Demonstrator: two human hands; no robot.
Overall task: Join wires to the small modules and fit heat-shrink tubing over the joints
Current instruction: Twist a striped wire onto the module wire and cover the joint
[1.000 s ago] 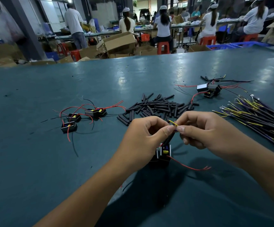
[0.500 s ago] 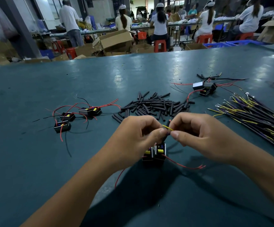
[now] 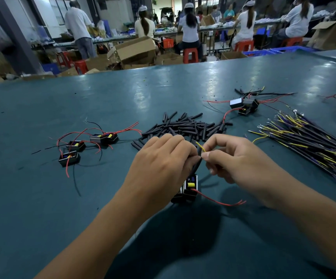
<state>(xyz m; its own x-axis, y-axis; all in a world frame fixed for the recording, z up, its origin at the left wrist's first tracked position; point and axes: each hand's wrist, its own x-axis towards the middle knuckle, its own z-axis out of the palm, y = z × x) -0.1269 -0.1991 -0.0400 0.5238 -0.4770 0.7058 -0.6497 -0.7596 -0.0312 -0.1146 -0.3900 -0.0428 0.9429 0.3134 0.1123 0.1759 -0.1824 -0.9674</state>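
Hands: left (image 3: pixel 159 168) pinches matte black tube (image 3: pixel 195 168); right (image 3: pixel 237 160) pinches thin yellow wire (image 3: pixel 201 147).

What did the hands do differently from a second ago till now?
Very little. The left hand and right hand kept pinching the yellow wire and black tube above the small module, only shifting their fingers slightly. Nothing was picked up or let go. The tubing pile, wire bundle and finished modules stayed put.
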